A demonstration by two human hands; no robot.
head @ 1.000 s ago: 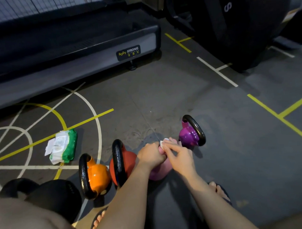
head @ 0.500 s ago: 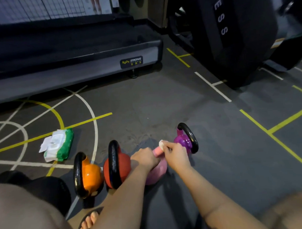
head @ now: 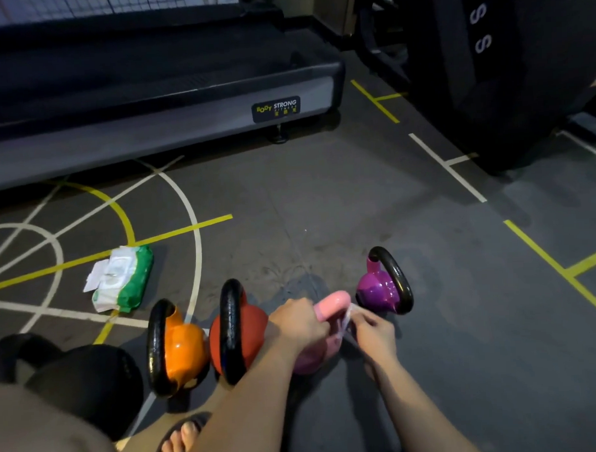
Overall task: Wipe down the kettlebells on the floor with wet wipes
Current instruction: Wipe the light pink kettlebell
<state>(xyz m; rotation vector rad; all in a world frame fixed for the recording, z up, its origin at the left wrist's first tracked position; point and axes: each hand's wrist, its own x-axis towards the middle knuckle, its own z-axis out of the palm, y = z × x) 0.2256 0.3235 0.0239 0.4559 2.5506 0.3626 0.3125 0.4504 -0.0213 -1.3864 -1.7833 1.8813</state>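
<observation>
Glossy pink kettlebell (head: pixel 330 307) with matching pink handle

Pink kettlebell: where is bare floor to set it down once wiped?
Bare floor: right of the purple kettlebell up to the yellow line, and ahead of the row towards the treadmill. Crowded leftward: red kettlebell, orange kettlebell, black kettlebell, wipes pack.

Kettlebells (head: pixel 179 345) stand in a row on the floor (head: pixel 323 208), wipes pack (head: pixel 126 279) behind its left end
</observation>
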